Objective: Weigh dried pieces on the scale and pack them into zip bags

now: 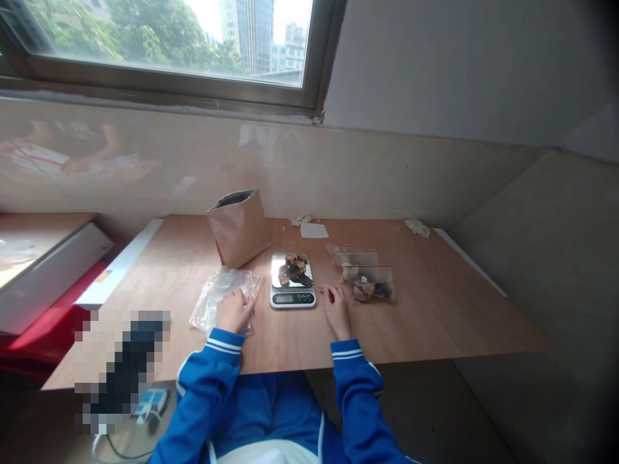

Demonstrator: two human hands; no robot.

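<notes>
A digital kitchen scale (293, 298) stands in front of me, its display facing me. Dark brown dried pieces, perhaps dried mushrooms (294, 270), lie heaped on its shiny plate. To the left of the scale, my left hand (234, 310) is on a flat pile of clear plastic bags (209, 298), with the thumb and fingers closed at the bags' right edge. My right hand (334, 306) rests on the table just right of the scale, loosely curled, a gap between thumb and fingers and nothing visible in it. Beside it lies a zip bag (370, 285) with similar dark pieces inside.
An open brown paper bag (238, 229) stands behind the plastic bags. More zip bags (355, 256) lie behind the filled one. A white card (314, 231) and crumpled scraps (417, 227) lie along the table's back edge. A power strip (151, 405) with cables is at lower left.
</notes>
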